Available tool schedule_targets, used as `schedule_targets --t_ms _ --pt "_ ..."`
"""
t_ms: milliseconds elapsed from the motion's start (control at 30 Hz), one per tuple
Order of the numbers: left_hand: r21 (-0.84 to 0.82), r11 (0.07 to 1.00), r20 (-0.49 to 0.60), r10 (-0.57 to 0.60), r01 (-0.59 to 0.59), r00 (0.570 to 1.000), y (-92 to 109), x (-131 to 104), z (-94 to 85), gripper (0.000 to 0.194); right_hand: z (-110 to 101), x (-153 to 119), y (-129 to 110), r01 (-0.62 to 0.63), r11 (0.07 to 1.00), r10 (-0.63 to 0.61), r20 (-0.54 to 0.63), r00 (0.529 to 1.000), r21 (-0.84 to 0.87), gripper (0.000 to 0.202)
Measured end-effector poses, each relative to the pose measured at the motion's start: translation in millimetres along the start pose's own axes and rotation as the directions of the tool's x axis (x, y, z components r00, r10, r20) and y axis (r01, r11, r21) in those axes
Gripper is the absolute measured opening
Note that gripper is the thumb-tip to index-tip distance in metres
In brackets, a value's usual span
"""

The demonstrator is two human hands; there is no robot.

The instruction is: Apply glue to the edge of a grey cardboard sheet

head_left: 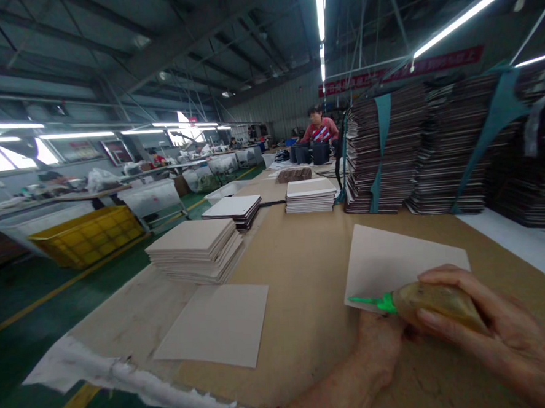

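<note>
My right hand (487, 314) is wrapped around a yellowish glue bottle (435, 305), a squeeze bottle tipped on its side with its green pointed nozzle (375, 302) aimed left. The nozzle tip is over the near left corner of a pale board sheet (396, 258) on the table; whether it touches cannot be told. My left hand (384, 332) reaches in from below at that sheet's near edge. Its fingers are hidden behind the bottle and my right hand. Another pale board sheet (218, 324) lies flat to the left.
Beyond the left sheet are a stack of pale boards (195, 252), a white-topped stack (231, 208) and another stack (311, 195). Tall bundles of dark boards (384, 154) with teal straps stand at the right. A person (320, 130) is at the far end. A yellow bin (90, 237) stands left.
</note>
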State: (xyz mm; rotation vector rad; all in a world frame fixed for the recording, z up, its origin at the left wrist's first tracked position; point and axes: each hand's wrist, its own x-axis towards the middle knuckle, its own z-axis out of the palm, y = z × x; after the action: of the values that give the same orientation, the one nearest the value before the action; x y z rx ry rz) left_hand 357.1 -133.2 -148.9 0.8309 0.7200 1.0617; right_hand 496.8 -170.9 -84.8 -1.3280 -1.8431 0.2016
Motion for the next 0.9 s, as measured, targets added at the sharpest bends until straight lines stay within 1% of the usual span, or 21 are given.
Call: schedule_targets --t_ms 33,67,200,233,367,433,500,533,633,667,733,833,900 --pt "0.001 1.000 0.002 0.008 -0.008 1.000 0.9 -0.3 0.4 0.027 -0.1 -0.5 0.9 -0.007 1.000 0.007 0.020 1.000 0.009 0.024" --pt "0.006 1.000 0.005 0.009 -0.009 1.000 1.5 -0.4 0.8 0.027 -0.3 -0.8 1.8 -0.016 1.000 0.016 0.013 1.000 0.008 0.025" --pt "0.028 0.999 -0.014 -0.045 0.045 0.999 0.6 1.0 0.9 0.036 -0.9 -0.5 3.4 -0.053 0.998 0.048 -0.138 0.989 -0.034 0.032" --pt "0.029 0.998 -0.017 -0.049 0.050 0.999 -0.1 1.5 0.7 0.037 -0.8 -0.3 2.8 -0.047 0.998 0.041 -0.144 0.989 -0.040 0.031" --pt "0.036 0.999 -0.013 -0.021 0.022 1.000 -2.0 1.9 -0.4 0.028 -0.8 -1.0 -1.5 0.034 0.998 -0.036 -0.046 0.998 -0.056 0.023" --pt "0.044 0.999 -0.010 -0.024 0.024 1.000 -1.6 1.1 -0.7 0.028 -1.4 -1.7 -2.4 0.063 0.995 -0.069 -0.085 0.994 -0.078 0.025" --pt "0.049 0.998 0.000 -0.033 0.033 0.999 -0.1 0.0 -0.5 0.029 -2.1 -2.5 -2.4 0.066 0.995 -0.075 -0.123 0.990 -0.077 0.027" --pt "0.048 0.998 0.004 -0.030 0.030 1.000 1.0 -0.5 -0.2 0.029 -2.3 -2.9 -2.4 0.069 0.995 -0.076 -0.109 0.991 -0.069 0.026" --pt "0.055 0.998 0.004 -0.001 0.001 1.000 3.6 -1.0 0.8 0.024 -2.6 -3.5 -3.4 0.075 0.996 -0.076 -0.015 0.997 -0.037 0.022" --pt "0.059 0.998 0.002 0.004 -0.004 1.000 3.4 -0.7 0.9 0.023 -2.9 -3.1 -3.8 0.073 0.997 -0.073 -0.012 0.997 -0.033 0.021" --pt "0.061 0.998 0.001 -0.007 0.007 1.000 1.0 0.8 0.4 0.027 -4.5 -0.6 -3.5 0.043 0.998 -0.046 -0.073 0.996 -0.039 0.024" --pt "0.064 0.997 -0.020 -0.046 0.047 0.999 -5.9 3.3 -1.6 0.039 -8.8 5.7 -0.1 -0.032 0.998 0.021 -0.184 0.983 -0.057 0.032" --pt "0.073 0.996 -0.040 -0.056 0.059 0.998 -9.4 4.3 -2.8 0.040 -11.1 8.7 3.1 -0.069 0.996 0.052 -0.230 0.972 -0.063 0.038"
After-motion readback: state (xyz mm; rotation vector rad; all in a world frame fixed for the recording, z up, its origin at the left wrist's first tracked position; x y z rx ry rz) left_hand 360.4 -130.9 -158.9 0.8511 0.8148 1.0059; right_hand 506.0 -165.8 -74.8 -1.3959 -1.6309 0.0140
